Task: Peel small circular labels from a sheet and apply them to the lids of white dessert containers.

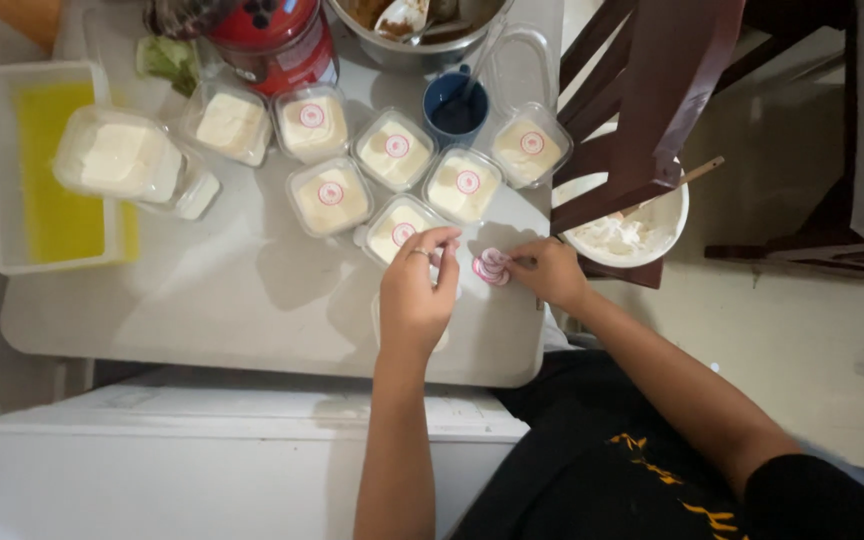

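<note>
Head view: the left hand (418, 290) pinches a sticker over a tub (399, 226), while the right hand (547, 270) presses the sticker sheet (492, 267) on the tabletop (252, 290). Five tubs look labelled; three at left (117, 155) remain bare.

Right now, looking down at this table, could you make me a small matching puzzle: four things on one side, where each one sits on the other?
Things:
1. blue cup
2. yellow tray
3. white bowl
4. round stickers

Places:
A. far left of the table
B. between the two hands
C. off the table's right edge, under the dark chair
D. among the lidded tubs, near the metal bowl

Pairs: 1-D, 2-A, 3-C, 4-B
</note>
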